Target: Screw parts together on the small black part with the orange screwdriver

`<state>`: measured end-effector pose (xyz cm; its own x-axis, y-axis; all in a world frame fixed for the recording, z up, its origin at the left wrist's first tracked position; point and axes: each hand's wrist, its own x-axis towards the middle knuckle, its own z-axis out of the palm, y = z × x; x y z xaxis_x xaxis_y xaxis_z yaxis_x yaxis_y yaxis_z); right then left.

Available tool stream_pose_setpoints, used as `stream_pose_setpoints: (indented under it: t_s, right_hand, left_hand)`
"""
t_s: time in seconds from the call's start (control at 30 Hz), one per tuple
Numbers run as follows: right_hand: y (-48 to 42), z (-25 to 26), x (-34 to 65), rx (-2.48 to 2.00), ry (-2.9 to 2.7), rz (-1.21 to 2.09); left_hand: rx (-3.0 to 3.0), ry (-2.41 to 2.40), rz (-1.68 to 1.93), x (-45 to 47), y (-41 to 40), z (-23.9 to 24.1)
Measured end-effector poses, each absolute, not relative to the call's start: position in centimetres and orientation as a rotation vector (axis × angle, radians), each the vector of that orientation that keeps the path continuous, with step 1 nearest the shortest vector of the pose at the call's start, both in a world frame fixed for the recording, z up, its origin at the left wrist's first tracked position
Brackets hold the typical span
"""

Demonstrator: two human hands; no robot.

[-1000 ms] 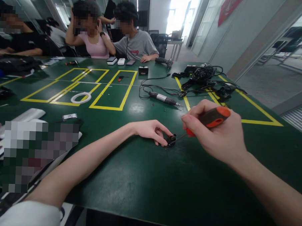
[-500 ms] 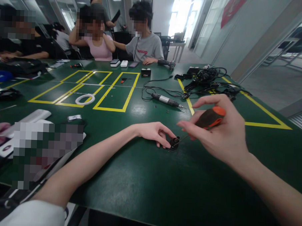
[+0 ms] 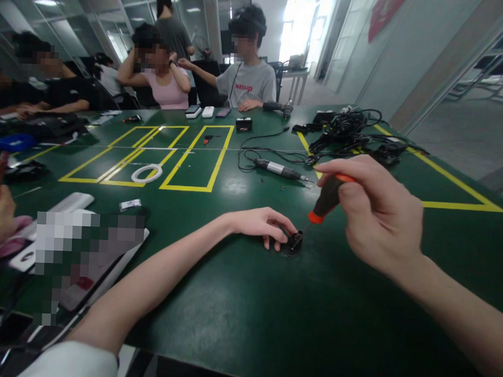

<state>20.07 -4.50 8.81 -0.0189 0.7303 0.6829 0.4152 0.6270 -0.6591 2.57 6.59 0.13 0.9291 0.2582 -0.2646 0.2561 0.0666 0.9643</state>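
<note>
My right hand (image 3: 379, 211) is closed around the black and orange handle of a screwdriver (image 3: 326, 198). Its thin shaft slants down to the left, the tip close to a small round black part (image 3: 294, 245) with a short upright tube. Whether the tip touches the part I cannot tell. On the green table, my left hand (image 3: 263, 227) grips that black part at its left side with thumb and fingers. An electric screwdriver (image 3: 277, 169), grey and black with a cable, lies beyond both hands, with tiny dark bits (image 3: 282, 188) near it.
Tangled black cables (image 3: 349, 134) lie at the back right. A white tape ring (image 3: 147, 173) rests by the yellow tape outlines on the left. Nearer left are a white power strip (image 3: 69, 203) and another person's hand (image 3: 0, 216). Several people sit across the table.
My right hand has turned the screwdriver from a flat slant to a steeper one, its fingers now closed over the handle. My left hand stays on the black part. The view has shifted slightly.
</note>
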Motion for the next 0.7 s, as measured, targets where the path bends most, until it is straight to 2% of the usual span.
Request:
stream_pose_setpoints:
  t_s: [0.27,0.7]
  right_hand:
    - [-4.8,9.2,18.9,-0.65,-1.4,1.101]
    - [-4.4,9.3,18.0,-0.626,-1.244,1.238]
  left_hand:
    - [1.52,0.468,-0.001,2.5,6.1,1.0]
    - [1.549,0.457,0.02,2.5,6.0,0.8]
